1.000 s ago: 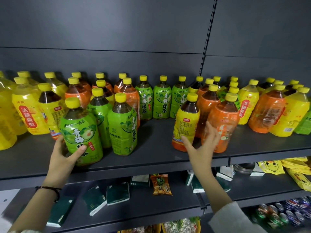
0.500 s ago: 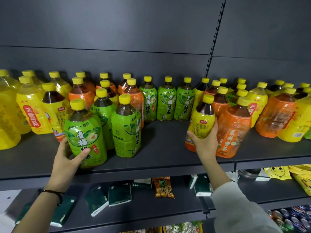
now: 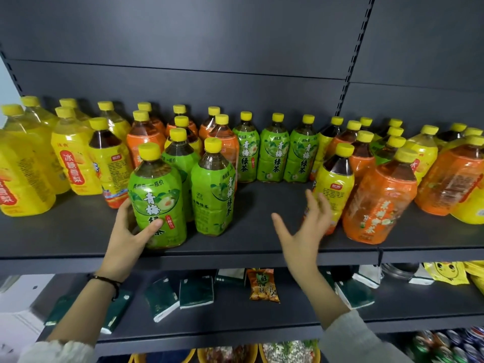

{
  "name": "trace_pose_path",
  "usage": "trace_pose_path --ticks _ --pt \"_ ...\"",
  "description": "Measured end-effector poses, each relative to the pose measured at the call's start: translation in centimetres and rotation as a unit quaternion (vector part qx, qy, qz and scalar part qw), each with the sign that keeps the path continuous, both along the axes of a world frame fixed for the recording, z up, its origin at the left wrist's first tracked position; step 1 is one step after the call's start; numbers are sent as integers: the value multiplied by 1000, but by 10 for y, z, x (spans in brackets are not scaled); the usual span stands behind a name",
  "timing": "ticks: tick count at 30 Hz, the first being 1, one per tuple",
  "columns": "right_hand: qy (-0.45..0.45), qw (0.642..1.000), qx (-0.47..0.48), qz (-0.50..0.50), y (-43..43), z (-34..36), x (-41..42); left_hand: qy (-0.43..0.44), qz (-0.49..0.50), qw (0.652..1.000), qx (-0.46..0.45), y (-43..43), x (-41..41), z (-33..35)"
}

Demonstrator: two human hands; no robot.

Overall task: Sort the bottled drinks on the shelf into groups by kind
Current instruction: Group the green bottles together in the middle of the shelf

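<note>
From here I see the left hand [image 3: 125,231] gripping a green-labelled, yellow-capped plastic tea bottle [image 3: 157,195], upright with its cap up. The right hand [image 3: 303,231] is spread loose, holding nothing.

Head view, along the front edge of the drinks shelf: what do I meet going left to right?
Big yellow-labelled plastic bottle, left hand, green-labelled plastic tea bottle in its grip, second green-labelled bottle, open right hand, yellow-labelled dark-tea bottle, orange-labelled bottle.
</note>
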State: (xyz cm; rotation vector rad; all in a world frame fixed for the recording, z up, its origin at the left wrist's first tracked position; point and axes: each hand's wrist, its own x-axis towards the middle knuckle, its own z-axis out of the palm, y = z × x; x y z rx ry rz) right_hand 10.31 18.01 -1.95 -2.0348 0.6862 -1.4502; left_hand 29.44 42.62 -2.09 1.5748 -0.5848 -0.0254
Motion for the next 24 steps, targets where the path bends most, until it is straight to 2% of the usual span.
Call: trace_pose_path --ticks 2,4,6,10,12,16,18,20,24 --pt "36 987 48 146 14 12 23 11 -8 1000 1 2 -2 -1" --pt "71 943 165 280 25 28 48 23 -1 1000 8 2 -5 0" --pt "86 898 258 347 28 37 72 23 33 999 22 -1 -10 3" --pt "114 860 321 379 30 37 89 -3 54 998 45 -11 -17 9" --pt "113 859 318 384 29 34 88 -4 39 998 47 -15 -17 8" --pt "85 892 291 336 29 30 75 11 5 1000 -6 -24 -19 3" --pt "20 919 286 270 22 20 61 8 -11 1000 -17 -30 -24 2" --pt "-26 929 290 227 12 11 46 10 -30 999 -7 -37 -33 4" --pt "72 885 336 315 2 9 36 22 -66 998 14 -54 -41 3"
